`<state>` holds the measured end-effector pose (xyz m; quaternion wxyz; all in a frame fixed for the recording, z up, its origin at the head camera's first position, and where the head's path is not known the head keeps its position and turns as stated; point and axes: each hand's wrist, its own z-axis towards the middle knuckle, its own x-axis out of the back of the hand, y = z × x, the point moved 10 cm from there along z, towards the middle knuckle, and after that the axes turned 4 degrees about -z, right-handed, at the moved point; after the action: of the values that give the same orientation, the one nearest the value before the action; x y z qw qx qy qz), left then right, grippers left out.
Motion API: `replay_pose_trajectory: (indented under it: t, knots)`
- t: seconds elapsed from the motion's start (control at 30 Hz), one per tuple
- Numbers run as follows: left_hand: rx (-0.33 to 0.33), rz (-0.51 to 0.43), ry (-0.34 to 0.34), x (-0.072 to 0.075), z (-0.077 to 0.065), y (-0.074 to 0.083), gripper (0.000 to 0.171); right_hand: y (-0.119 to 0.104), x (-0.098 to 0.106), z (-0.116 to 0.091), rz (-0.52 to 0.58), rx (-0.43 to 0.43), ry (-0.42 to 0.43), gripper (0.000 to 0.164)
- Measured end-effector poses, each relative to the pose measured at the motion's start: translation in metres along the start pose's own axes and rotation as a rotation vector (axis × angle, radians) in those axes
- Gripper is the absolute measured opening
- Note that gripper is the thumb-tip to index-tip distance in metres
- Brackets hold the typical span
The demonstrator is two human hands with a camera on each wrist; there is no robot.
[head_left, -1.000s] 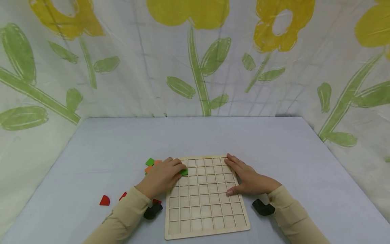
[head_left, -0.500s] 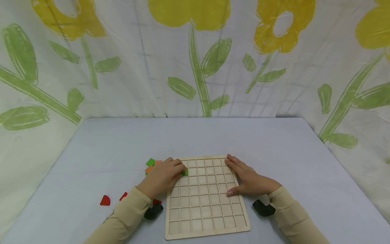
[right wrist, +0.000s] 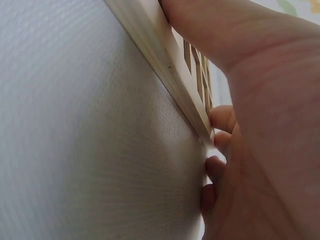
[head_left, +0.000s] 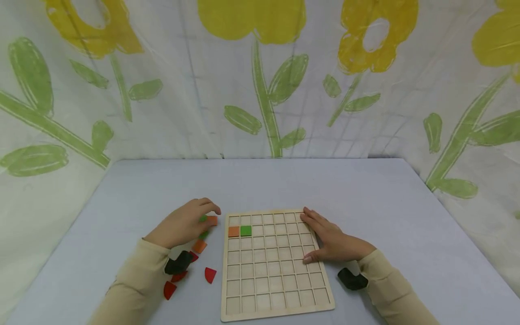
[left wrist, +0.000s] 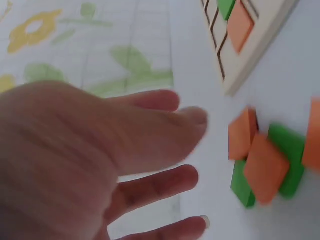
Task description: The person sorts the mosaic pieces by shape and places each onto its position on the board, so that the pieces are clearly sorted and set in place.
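A wooden grid board (head_left: 276,269) lies on the table. Side by side in its second row from the back, at the left, sit an orange square tile (head_left: 234,231) and a green square tile (head_left: 246,230). My left hand (head_left: 184,223) hovers left of the board over loose orange and green tiles, which it partly hides. In the left wrist view its fingers are apart and hold nothing, and an orange tile (left wrist: 266,167) lies on green ones beyond the fingertips. My right hand (head_left: 335,239) rests along the board's right edge, thumb on top and fingers near the back corner.
Several red quarter-round pieces (head_left: 210,275) lie left of the board, some partly behind the left wrist. Another orange tile (head_left: 199,246) lies near them. Black wrist devices (head_left: 352,279) sit under both wrists. A flowered curtain (head_left: 260,90) hangs behind the table.
My left hand has let go of the green tile in the board and moved left to the loose tiles. That green tile and the orange one beside it are now uncovered. My right hand stays put.
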<state>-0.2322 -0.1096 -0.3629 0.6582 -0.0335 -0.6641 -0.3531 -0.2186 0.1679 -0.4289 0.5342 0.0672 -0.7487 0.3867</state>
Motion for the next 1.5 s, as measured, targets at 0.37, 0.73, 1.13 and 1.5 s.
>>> replay_pose_trajectory:
  t: [0.37,0.73,1.13,1.5]
  knots:
    - [0.081,-0.041,-0.109,-0.005,-0.008,-0.031,0.034,0.002,-0.001,0.0,0.007,-0.005,0.001,0.11]
    - [0.102,-0.009,-0.065,-0.007,-0.009,-0.044,0.037,0.006,-0.003,0.001,0.003,-0.009,0.008,0.11]
    - [0.132,0.016,-0.054,0.001,-0.011,-0.045,0.036,0.005,-0.003,0.0,-0.002,-0.003,0.013,0.11]
    - [0.19,0.086,-0.028,0.018,-0.017,-0.044,0.036,0.003,-0.001,-0.001,0.005,0.004,0.012,0.11]
